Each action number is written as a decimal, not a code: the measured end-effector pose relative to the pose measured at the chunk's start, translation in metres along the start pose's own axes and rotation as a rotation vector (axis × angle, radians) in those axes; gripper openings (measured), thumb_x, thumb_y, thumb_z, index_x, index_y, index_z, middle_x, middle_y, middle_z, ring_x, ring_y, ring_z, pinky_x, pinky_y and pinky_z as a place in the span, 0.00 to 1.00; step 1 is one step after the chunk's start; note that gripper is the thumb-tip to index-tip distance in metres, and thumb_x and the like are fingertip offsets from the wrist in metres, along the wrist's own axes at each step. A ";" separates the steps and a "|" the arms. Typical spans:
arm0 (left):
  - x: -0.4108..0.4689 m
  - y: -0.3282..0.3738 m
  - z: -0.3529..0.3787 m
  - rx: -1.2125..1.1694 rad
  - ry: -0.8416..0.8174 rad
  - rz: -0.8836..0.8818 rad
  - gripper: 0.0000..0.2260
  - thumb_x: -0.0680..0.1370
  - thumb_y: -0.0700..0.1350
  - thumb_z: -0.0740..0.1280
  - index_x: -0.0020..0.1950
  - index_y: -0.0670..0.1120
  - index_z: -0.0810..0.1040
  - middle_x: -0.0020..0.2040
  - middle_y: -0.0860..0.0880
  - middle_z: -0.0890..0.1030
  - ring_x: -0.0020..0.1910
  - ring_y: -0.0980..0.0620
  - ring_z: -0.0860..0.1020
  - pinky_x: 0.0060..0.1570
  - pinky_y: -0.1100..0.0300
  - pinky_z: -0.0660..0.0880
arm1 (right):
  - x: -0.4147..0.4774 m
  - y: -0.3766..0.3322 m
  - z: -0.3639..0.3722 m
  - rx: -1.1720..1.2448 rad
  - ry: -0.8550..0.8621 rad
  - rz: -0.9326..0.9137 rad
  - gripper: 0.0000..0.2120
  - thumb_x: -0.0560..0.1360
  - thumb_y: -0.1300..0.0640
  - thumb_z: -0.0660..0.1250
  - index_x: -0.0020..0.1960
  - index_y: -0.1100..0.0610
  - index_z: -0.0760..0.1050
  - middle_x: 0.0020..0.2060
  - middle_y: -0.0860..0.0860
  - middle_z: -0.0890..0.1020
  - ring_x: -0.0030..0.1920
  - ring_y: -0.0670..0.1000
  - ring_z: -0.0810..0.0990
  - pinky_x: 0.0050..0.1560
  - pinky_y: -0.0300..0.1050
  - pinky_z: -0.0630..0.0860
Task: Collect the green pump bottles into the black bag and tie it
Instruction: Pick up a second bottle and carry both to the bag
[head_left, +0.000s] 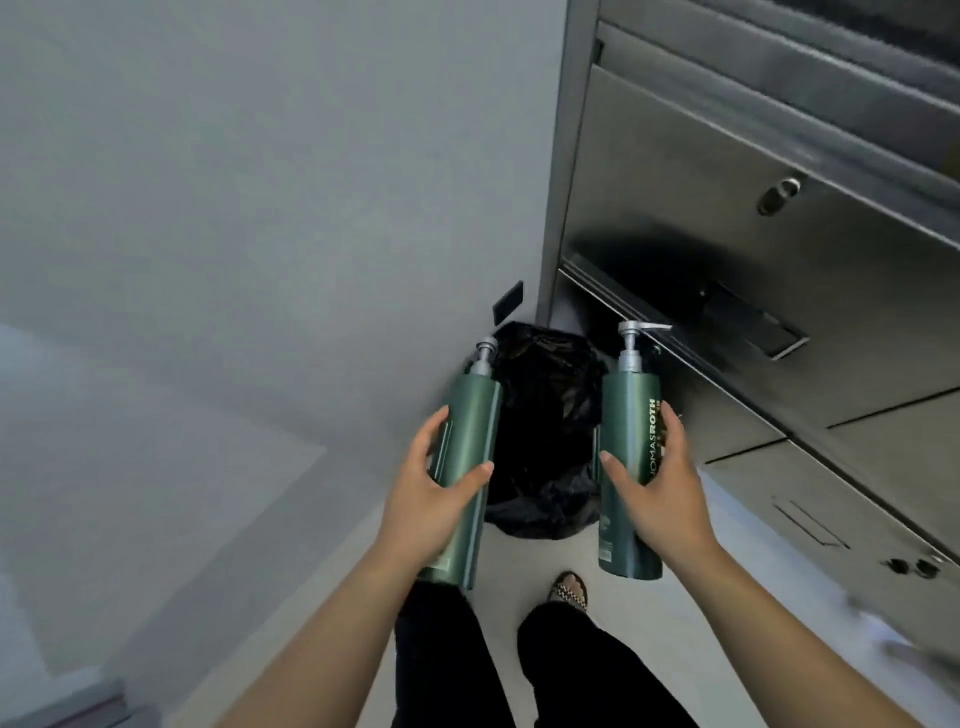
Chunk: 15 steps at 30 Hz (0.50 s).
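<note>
Below, two green pump bottles are held upright over the floor: the left bottle (464, 467) is wrapped by the left hand (434, 499), the right bottle (631, 457) by the right hand (657, 493). Between them, toward twelve o'clock, the open black bag (545, 405) is seen beside a steel cabinet (779, 249).

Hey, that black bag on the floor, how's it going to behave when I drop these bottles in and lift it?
The black bag looks thin, crinkled and slumped, so it will probably be floppy and sag around whatever lands inside. Its mouth seems partly collapsed and may need holding open. The two green pump bottles look rigid, so the bag may stretch when lifted.
</note>
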<state>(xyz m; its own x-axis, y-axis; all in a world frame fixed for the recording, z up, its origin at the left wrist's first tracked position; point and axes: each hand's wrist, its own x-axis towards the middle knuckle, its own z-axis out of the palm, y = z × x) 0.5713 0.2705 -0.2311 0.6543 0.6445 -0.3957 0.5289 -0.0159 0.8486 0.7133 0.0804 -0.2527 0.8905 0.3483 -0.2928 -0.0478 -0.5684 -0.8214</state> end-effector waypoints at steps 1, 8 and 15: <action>0.021 -0.010 0.007 -0.002 -0.015 -0.024 0.30 0.69 0.47 0.75 0.67 0.63 0.67 0.58 0.61 0.75 0.49 0.77 0.73 0.43 0.79 0.71 | 0.010 0.010 0.011 0.007 0.019 0.040 0.38 0.70 0.51 0.72 0.72 0.44 0.53 0.60 0.45 0.71 0.57 0.48 0.73 0.55 0.43 0.70; 0.158 -0.077 0.048 0.075 -0.245 -0.078 0.32 0.71 0.48 0.74 0.69 0.63 0.64 0.56 0.68 0.71 0.46 0.78 0.73 0.39 0.78 0.72 | 0.077 0.073 0.107 0.058 0.164 0.277 0.37 0.71 0.52 0.71 0.73 0.50 0.55 0.65 0.49 0.72 0.62 0.51 0.73 0.63 0.49 0.71; 0.258 -0.135 0.081 0.120 -0.379 -0.035 0.32 0.71 0.47 0.74 0.70 0.61 0.64 0.63 0.56 0.75 0.56 0.60 0.77 0.56 0.60 0.75 | 0.131 0.115 0.197 0.109 0.257 0.364 0.34 0.72 0.53 0.70 0.73 0.51 0.57 0.55 0.46 0.73 0.60 0.54 0.74 0.60 0.48 0.72</action>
<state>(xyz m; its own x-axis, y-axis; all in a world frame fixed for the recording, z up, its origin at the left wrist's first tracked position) 0.7123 0.3771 -0.4756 0.7760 0.3185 -0.5444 0.5991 -0.1026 0.7940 0.7358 0.2072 -0.4823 0.8898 -0.0636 -0.4519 -0.4131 -0.5328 -0.7385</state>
